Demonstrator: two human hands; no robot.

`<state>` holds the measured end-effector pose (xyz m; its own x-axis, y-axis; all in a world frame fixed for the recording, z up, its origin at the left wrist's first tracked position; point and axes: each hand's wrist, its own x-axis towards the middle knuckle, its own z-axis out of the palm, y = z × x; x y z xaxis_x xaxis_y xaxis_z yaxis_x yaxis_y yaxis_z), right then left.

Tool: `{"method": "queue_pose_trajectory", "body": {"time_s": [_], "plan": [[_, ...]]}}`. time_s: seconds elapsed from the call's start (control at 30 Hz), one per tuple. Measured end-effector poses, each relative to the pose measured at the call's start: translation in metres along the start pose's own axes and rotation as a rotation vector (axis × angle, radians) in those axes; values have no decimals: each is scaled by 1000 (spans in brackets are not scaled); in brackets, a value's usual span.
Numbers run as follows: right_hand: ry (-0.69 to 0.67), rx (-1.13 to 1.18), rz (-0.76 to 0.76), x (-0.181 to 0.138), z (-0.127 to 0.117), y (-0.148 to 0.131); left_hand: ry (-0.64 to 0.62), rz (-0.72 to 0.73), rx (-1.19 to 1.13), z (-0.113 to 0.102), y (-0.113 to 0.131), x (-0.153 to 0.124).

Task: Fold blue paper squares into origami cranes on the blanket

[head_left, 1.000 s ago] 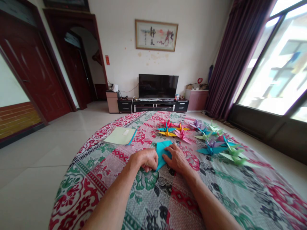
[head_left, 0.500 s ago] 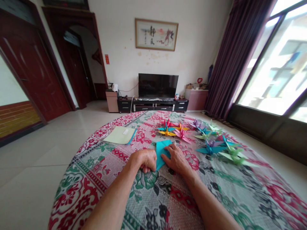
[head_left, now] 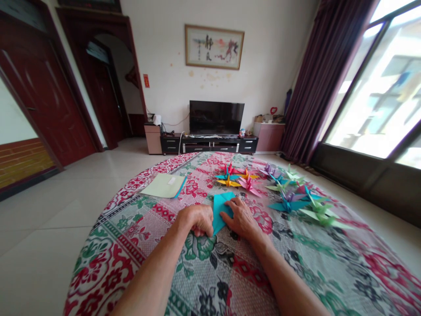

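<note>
A paper piece [head_left: 221,205] lies on the surface [head_left: 245,281], left hand [head_left: 201,220] at its left edge, right hand [head_left: 241,218] on its right side. Far left lies a sheet stack [head_left: 162,185]; far and right, paper cranes [head_left: 288,204]. Behind stands a television [head_left: 217,117].

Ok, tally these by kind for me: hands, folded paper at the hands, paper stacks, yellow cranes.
Hands, left hand and right hand: 2
Folded blue paper: 1
Paper stack: 1
Yellow cranes: 2
Total: 6
</note>
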<state>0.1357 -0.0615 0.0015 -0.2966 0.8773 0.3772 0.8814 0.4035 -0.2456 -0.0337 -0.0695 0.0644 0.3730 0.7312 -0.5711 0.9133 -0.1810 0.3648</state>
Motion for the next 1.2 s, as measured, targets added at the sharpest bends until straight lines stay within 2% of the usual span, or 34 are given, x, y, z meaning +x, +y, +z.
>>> {"method": "queue_pose_trajectory", "body": {"time_s": [0.37,0.57,0.67,0.8,1.0,1.2], "plan": [[26,-27,23,0,4,-2,13,-14,8,0,1,-3],[24,-37,29,-1,2,-4,-11,25,-35,-2,-14,3],[29,-35,27,-1,2,-4,57,91,-129,-3,-22,7],[28,-30,27,-1,3,-4,244,159,-206,2,-20,16],[29,-30,28,-1,4,-3,324,138,-59,12,-14,32],[29,-32,41,-1,4,-4,381,128,29,13,-14,33]]}}
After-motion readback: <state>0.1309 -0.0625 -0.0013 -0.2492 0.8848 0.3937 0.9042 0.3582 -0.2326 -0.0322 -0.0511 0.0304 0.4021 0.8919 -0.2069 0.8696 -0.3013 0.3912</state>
